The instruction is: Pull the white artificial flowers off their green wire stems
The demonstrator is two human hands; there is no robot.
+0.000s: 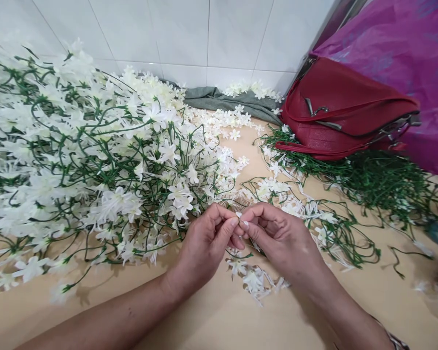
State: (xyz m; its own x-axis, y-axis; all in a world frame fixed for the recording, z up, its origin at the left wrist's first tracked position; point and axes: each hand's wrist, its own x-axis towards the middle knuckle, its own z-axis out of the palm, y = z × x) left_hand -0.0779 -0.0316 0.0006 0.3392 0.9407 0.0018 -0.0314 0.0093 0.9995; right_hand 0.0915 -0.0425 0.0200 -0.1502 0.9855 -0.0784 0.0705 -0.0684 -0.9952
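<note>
My left hand (207, 239) and my right hand (286, 236) meet at the middle, thumbs and forefingers pinched together. Between the fingertips shows a small white artificial flower piece (239, 215), mostly covered by the fingers. Below the hands, loose white artificial flowers (253, 281) with thin stamen strands lie on the table (211, 318). To the left rises a large heap of white artificial flowers (120, 204) on curved green stems. Just beyond my right hand are green stems (354, 243) and more white blossoms.
A red handbag (336, 112) rests on a pile of green stems (390, 180) at the back right, beside a purple plastic sheet or bag (397, 43). Loose white blossoms (235, 134) and a grey-green cloth (219, 98) lie along the tiled wall (182, 36).
</note>
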